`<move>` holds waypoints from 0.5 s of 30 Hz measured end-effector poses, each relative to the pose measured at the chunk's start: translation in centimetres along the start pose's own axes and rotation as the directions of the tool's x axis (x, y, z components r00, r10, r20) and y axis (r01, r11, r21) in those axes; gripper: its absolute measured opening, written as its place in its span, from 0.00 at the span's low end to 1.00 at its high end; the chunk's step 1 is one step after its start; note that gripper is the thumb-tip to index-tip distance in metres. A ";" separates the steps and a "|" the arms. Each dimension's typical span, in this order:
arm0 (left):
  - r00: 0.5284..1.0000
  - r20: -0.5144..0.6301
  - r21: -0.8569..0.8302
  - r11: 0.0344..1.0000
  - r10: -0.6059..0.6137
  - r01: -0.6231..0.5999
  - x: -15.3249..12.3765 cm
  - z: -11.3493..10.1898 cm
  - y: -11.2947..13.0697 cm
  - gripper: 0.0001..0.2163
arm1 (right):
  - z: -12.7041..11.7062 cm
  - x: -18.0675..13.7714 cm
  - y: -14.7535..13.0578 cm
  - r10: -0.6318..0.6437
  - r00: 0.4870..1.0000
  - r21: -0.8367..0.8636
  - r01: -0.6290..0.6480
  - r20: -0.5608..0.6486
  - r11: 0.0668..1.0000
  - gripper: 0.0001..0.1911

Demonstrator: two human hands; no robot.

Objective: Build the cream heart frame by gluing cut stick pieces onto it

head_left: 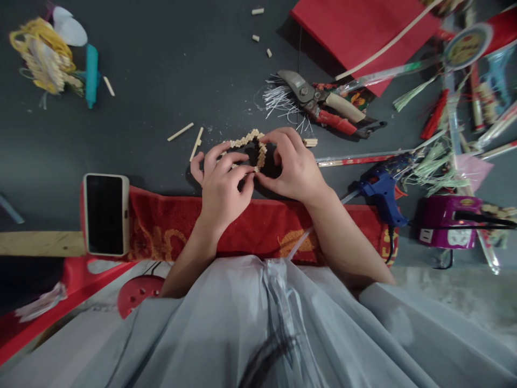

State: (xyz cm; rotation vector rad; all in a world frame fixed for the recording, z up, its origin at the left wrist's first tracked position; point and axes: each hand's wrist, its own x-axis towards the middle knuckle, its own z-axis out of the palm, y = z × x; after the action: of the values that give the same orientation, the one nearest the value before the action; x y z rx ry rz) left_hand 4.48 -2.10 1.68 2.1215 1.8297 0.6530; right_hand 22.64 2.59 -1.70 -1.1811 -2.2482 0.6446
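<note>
A curved, loop-like strip of small cream-coloured pieces [262,155] lies between my hands on the dark table; its left part is hidden behind fingers. My left hand [226,183] is curled over its left side, with thumb and fingertips at the lower edge. On the other side, my right hand [297,164] pinches the strip, index finger at the top and thumb near the bottom. Two thin pale sticks [180,132] lie just beyond the left hand. A small bundle of short sticks [310,143] sits beside the right knuckles.
Beyond my right hand lie pruning shears [323,102] and white bristles [278,99]. A blue glue gun [382,188] and a purple box [450,221] are to the right. My forearms cross a red towel [258,231]; a phone [105,214] rests at its left end. Behind is a red bag [355,32].
</note>
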 end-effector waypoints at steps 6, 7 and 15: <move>1.000 0.019 -0.021 1.000 -0.019 0.019 0.1 0.0 0.0 0.05 | -0.1 0.0 0.1 0.003 1.000 0.022 -0.003 0.002 1.000 0.26; 1.000 0.019 -0.022 1.000 -0.021 0.022 0.1 0.0 0.0 0.05 | -0.1 0.0 0.1 0.002 1.000 0.019 -0.002 0.000 1.000 0.26; 1.000 0.026 0.020 1.000 -0.015 0.014 0.0 -0.1 0.0 0.05 | -0.1 0.0 -0.1 -0.024 0.999 0.003 0.024 -0.026 1.000 0.25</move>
State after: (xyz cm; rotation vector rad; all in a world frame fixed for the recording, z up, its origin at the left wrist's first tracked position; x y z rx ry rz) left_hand 4.49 -2.08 1.77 2.1171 1.8435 0.6027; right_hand 22.67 2.60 -1.55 -1.1532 -2.2353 0.6201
